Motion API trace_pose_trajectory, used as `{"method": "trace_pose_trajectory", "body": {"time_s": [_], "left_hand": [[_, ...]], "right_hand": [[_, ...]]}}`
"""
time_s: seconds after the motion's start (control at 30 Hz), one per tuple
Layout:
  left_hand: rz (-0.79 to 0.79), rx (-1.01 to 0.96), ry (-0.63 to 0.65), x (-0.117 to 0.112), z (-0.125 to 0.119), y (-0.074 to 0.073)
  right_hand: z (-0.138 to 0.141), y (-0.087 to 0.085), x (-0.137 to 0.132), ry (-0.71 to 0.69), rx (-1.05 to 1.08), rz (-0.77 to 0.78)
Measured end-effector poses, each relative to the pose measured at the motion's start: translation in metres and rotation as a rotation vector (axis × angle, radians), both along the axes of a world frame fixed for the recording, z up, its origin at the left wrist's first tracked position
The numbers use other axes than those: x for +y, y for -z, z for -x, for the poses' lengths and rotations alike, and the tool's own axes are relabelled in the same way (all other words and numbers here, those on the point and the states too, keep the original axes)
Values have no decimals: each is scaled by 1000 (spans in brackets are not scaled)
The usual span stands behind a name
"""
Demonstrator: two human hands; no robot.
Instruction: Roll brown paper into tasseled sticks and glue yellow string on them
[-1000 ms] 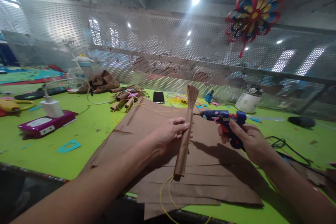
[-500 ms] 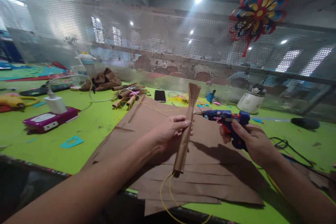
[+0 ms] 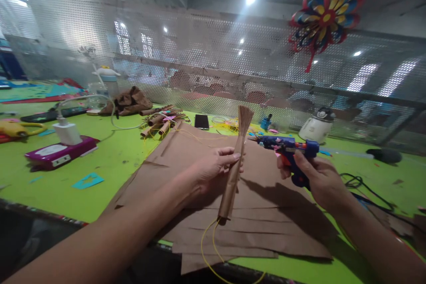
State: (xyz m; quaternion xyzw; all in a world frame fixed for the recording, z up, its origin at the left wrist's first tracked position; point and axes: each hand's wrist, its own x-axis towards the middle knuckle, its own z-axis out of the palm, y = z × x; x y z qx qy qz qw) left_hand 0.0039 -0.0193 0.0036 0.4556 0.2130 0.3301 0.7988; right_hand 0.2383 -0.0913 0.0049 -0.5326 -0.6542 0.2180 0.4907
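My left hand [image 3: 223, 162] is closed around the middle of a rolled brown paper tube [image 3: 229, 191], held tilted, with its top end cut into a fringed, flared fan. A yellow string [image 3: 203, 248] loops out of the tube's lower end. My right hand [image 3: 316, 173] grips a dark blue hot glue gun [image 3: 282, 143], fingers near its orange trigger. The nozzle points left at the tube, a small gap away, just below the fringe. Brown paper sheets [image 3: 199, 204] lie stacked beneath both hands.
Finished-looking fringed paper rolls [image 3: 163, 120] lie in a pile behind the sheets. A purple power strip [image 3: 61, 153] with a white plug stands left. A black phone [image 3: 201, 122], a blue bottle [image 3: 266, 122] and a white kettle-like container [image 3: 317, 126] are farther back. A black cord [image 3: 369, 195] trails right.
The glue gun's nozzle has drawn slightly away from the paper tube and tipped up a little. My left hand keeps its hold; the whole view has shifted slightly.
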Motion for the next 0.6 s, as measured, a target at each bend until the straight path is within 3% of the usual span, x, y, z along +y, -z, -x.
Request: {"method": "trace_pose_trajectory", "body": {"time_s": [0.13, 0.23, 0.6], "left_hand": [[-5, 1, -19, 2, 0, 1], [-2, -12, -22, 2, 0, 2], [19, 10, -17, 0, 0, 0]], "right_hand": [[2, -2, 0, 48, -118, 24], [1, -2, 1, 80, -94, 5], [5, -3, -3, 28, -61, 51]]}}
